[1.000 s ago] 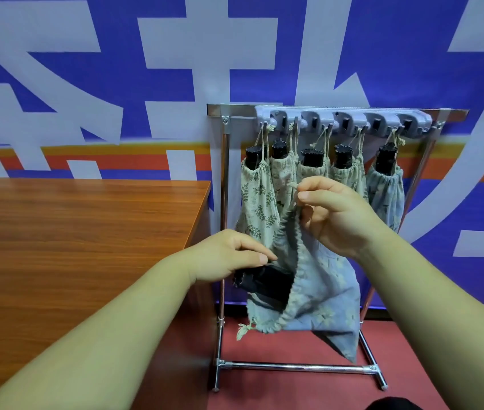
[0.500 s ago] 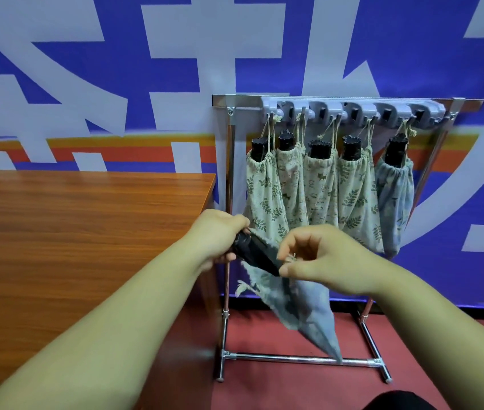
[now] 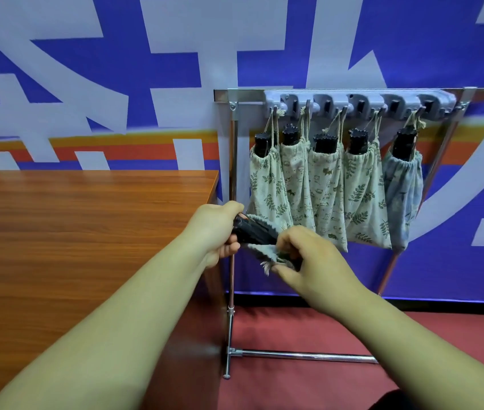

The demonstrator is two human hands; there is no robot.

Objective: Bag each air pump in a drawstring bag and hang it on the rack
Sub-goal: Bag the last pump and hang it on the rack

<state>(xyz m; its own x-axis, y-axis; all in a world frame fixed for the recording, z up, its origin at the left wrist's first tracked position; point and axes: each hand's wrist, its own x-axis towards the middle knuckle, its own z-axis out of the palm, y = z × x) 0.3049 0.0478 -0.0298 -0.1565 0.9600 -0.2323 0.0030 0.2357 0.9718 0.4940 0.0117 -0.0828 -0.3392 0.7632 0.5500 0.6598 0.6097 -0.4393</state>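
**Observed.** The left hand (image 3: 220, 232) was curled firmly round the exposed end of a black air pump (image 3: 254, 232). It held the pump roughly level in front of the rack (image 3: 232, 161), just off the corner of the wooden table (image 3: 86, 232). The pump's far part sat inside the gathered mouth of a grey-blue drawstring bag (image 3: 260, 250). The right hand (image 3: 314, 261) pinched that mouth between thumb and fingers. The bag's body lay hidden behind this hand, and only a frayed cord end (image 3: 265, 266) showed below it. Five bagged pumps (image 3: 323, 184) hung by their cords from the grey hook rail (image 3: 359, 103).

**Assessment.** The pump appeared rigid and fairly weighty for its size, and safe to grip by the body. The bag was soft, limp cloth that would slump unless supported, so it was best taken at the hem or cords. Once cinched, the load would hang from thin cords alone, and these would need to seat fully on a hook. Which hook was free could not be determined.
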